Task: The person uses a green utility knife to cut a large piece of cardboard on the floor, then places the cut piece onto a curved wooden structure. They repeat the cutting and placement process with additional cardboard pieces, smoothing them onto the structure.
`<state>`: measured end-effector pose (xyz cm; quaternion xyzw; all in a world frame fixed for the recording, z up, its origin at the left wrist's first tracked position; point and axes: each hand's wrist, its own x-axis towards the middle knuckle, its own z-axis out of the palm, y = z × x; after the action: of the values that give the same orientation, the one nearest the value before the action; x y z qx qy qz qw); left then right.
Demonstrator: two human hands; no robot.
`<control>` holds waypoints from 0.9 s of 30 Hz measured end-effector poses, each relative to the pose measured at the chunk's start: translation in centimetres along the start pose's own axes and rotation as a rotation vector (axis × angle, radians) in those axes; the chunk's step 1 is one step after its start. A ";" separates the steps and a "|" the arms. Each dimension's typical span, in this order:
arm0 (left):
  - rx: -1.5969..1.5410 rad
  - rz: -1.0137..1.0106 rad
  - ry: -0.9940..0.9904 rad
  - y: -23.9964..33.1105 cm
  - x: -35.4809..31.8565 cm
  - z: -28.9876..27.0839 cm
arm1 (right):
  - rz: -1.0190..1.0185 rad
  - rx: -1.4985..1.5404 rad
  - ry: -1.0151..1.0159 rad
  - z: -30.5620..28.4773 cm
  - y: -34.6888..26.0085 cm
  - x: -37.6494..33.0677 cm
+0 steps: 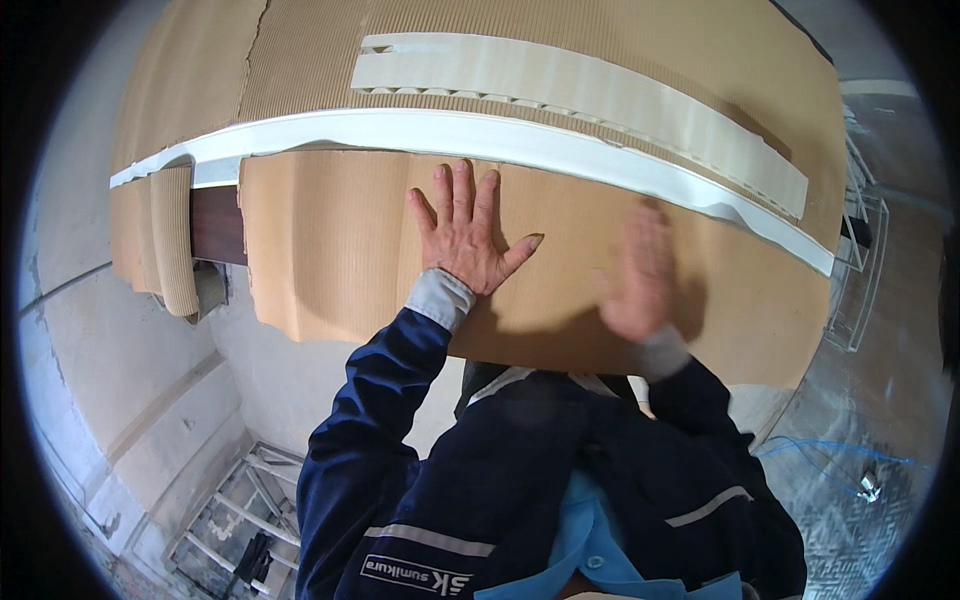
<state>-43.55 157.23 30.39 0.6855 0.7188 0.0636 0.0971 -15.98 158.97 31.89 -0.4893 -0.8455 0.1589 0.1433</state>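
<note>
Corrugated cardboard (350, 235) covers the work surface in front of me, and my left hand (467, 235) lies flat on it with fingers spread. To the right, my right hand (640, 275) is blurred by motion over the same cardboard, its fingers stretched upward and holding nothing that I can see. Just beyond my left fingertips runs a long white strip (430, 128), crossing nearly the whole surface. Farther back, a cream-coloured slatted strip with a scalloped near edge (560, 85) rests on the ribbed cardboard.
Left of the main sheet, a dark brown panel (217, 225) shows through a gap beside a curled cardboard piece (172, 240). A metal frame (250, 505) stands at lower left. Blue cable (830, 448) lies on the floor at right, below a wire rack (865, 270).
</note>
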 end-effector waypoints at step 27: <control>0.201 -0.672 0.033 -24.2 -5.5 -4.7 | -0.144 -0.113 -0.199 7.2 -10.2 9.0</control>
<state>-67.94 150.70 29.87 0.4155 0.9084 -0.0322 0.0329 -31.14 161.13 30.34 -0.4165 -0.8960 0.1479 0.0421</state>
